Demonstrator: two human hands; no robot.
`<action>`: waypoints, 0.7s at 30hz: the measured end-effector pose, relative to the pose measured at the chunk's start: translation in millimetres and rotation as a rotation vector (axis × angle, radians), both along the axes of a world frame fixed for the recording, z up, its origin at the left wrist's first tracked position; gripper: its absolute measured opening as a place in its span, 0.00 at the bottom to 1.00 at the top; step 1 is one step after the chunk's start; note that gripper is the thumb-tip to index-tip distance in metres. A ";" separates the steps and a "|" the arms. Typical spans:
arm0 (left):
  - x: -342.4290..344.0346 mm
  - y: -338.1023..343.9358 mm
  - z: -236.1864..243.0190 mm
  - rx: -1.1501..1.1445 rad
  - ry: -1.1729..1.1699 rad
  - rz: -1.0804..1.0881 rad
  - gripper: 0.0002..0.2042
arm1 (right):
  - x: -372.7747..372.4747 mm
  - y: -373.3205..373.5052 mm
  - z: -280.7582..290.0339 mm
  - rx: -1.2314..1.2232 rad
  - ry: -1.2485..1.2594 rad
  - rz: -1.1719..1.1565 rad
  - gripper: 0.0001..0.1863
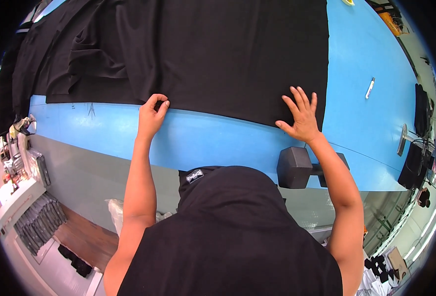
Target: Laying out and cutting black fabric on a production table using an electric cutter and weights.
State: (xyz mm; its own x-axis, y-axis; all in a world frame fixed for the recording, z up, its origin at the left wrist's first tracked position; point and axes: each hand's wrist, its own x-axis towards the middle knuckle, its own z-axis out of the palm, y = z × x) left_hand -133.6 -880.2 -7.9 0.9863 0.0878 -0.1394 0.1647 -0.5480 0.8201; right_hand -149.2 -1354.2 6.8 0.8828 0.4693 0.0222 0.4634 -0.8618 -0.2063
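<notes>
A large sheet of black fabric (237, 59) lies over the blue table (218, 138), smooth on the right and rumpled into folds on the left. At its near edge, my left hand (153, 111) pinches the cloth between thumb and fingers. My right hand (302, 116) rests flat with fingers spread on the fabric's near right corner. Just below that hand, a dark hexagonal dumbbell (295, 167) sits at the table's front edge, partly hidden by my right forearm.
A white marker pen (370, 88) lies on the table's right part. A yellow item (348, 2) shows at the far edge. Dark equipment with cables (415, 163) stands at the right end. On the left are stacked grey garments (39, 222) and a white ledge (18, 200).
</notes>
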 end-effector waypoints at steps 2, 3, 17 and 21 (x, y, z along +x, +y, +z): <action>-4.3 -0.1 2.5 0.019 -0.027 0.006 0.05 | 23.9 37.1 13.0 0.092 0.012 0.067 0.37; -5.1 -0.7 3.6 0.019 -0.024 0.004 0.05 | 31.8 57.9 11.4 0.077 -0.019 0.096 0.36; 1.2 -16.7 39.2 0.235 0.018 0.072 0.09 | 24.5 47.9 7.3 0.118 0.065 -0.043 0.38; 20.1 -107.5 39.6 0.373 -0.446 -0.283 0.12 | 4.7 -25.4 0.0 0.211 0.043 -0.534 0.37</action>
State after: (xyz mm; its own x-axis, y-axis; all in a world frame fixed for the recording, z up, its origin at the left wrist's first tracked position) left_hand -113.5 -987.6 31.7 0.9345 -0.2207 0.2791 -0.3407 -0.7816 0.5226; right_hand -144.4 -1379.5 6.8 0.9983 -0.0524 0.0258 -0.0374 -0.9120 -0.4085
